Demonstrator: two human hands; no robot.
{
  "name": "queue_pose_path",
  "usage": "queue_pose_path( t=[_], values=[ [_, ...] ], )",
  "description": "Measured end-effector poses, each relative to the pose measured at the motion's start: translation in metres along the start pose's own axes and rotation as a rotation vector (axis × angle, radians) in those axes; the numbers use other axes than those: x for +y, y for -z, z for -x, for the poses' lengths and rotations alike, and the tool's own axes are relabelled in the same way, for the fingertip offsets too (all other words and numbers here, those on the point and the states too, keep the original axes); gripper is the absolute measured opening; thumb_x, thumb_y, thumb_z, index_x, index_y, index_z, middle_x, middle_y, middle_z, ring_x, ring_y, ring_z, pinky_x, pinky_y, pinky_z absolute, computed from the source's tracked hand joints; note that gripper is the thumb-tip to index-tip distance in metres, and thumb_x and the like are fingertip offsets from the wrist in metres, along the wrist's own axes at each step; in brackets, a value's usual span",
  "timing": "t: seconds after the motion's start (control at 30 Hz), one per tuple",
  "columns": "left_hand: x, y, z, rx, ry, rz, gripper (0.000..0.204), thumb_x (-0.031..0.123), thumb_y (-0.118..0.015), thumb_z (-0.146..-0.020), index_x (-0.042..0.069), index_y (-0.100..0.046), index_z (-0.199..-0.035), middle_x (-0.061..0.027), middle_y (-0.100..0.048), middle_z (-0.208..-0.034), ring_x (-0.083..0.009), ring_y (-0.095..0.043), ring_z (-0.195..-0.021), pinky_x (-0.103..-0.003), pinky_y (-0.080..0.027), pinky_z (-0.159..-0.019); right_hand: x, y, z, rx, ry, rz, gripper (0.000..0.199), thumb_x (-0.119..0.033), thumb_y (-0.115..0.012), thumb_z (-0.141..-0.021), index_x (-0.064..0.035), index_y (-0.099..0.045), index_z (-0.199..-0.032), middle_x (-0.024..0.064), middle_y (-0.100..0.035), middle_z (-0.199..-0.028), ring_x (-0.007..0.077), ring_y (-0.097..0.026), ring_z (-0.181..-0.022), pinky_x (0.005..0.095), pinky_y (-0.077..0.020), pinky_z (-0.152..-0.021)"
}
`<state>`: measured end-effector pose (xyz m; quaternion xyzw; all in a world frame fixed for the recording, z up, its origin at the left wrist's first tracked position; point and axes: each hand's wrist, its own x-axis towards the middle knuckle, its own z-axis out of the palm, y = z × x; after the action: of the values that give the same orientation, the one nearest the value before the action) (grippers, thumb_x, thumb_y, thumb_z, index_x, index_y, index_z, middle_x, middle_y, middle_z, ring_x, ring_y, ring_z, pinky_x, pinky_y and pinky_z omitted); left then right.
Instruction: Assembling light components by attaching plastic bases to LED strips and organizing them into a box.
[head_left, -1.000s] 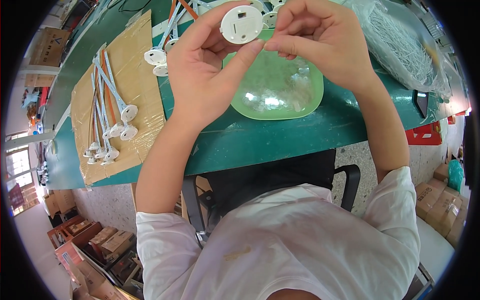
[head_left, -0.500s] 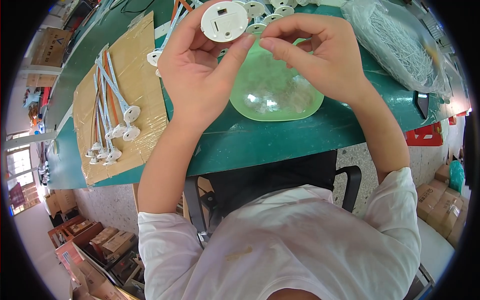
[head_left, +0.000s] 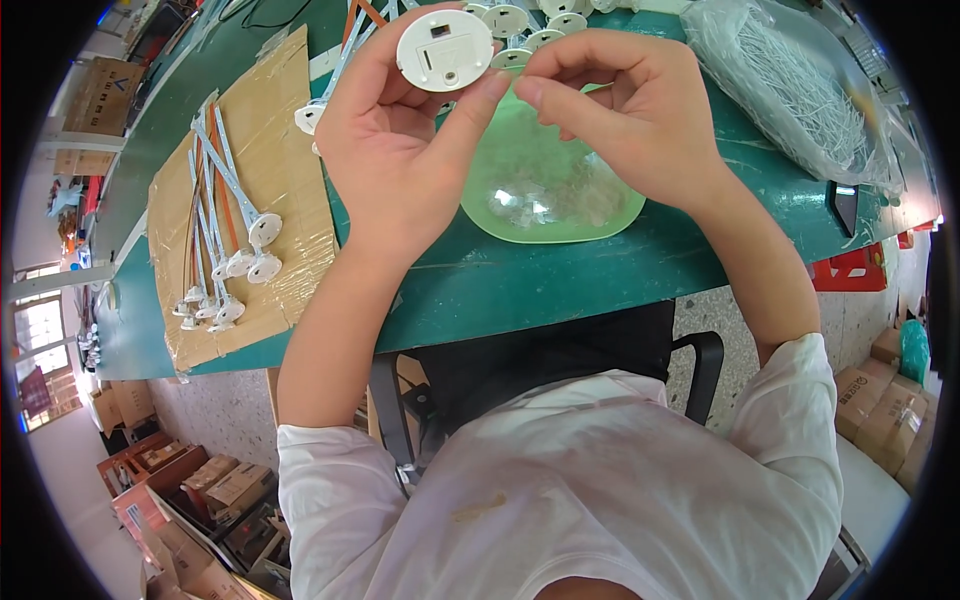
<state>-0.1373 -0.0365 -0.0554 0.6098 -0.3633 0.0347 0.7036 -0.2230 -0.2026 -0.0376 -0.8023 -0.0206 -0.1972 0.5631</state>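
White round disc [head_left: 444,50] gripped in left hand [head_left: 400,160] — right hand [head_left: 625,115] fingertips pinched beside it, above green tray [head_left: 600,225]

Clear bag [head_left: 790,85]: far right of the green counter [head_left: 560,285], stuffed with thin white pieces.
Dark screen [head_left: 843,207]: small, flat on the counter's right edge.
Brown boxes [head_left: 190,480]: stacked on the floor, lower left.
More boxes [head_left: 885,395]: floor, right side.
Box [head_left: 100,95]: upper left, brown.
Red crate [head_left: 858,270]: under the counter's right end.
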Motion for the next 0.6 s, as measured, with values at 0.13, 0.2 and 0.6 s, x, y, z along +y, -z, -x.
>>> queue_pose_path(
  t=[0.13,0.2,0.6],
  values=[
    [0.001,0.004,-0.002,-0.029,0.010,-0.015,0.049,-0.007,-0.069,-0.084,-0.003,-0.052,-0.129,-0.0180,-0.067,-0.115,-0.0199,-0.067,-0.102,-0.030,-0.055,-0.089,0.000,0.004,-0.002,-0.069,-0.051,-0.107,0.013,-0.010,-0.069,-0.089,0.0013,-0.070,-0.096,0.0020,-0.067,-0.082,0.0067,-0.061,-0.070,0.0223,-0.0525,-0.062],
    [0.002,0.004,-0.003,-0.038,0.015,-0.012,0.048,-0.006,-0.069,-0.084,-0.003,-0.052,-0.129,-0.0189,-0.067,-0.115,-0.0195,-0.068,-0.101,-0.030,-0.055,-0.089,0.002,0.007,-0.002,-0.104,-0.092,-0.153,0.014,-0.011,-0.069,-0.090,0.0009,-0.070,-0.096,0.0017,-0.067,-0.081,0.0067,-0.061,-0.069,0.0225,-0.0525,-0.061],
    [-0.072,-0.024,-0.045,-0.461,-0.717,1.088,0.053,-0.011,-0.063,-0.085,-0.002,-0.046,-0.134,-0.0121,-0.064,-0.113,-0.0180,-0.063,-0.106,-0.031,-0.051,-0.093,0.011,0.013,-0.013,-0.189,-0.078,-0.231,0.011,-0.009,-0.068,-0.091,0.0012,-0.069,-0.096,0.0022,-0.068,-0.081,0.0071,-0.061,-0.066,0.0212,-0.0519,-0.061]
  ],
)
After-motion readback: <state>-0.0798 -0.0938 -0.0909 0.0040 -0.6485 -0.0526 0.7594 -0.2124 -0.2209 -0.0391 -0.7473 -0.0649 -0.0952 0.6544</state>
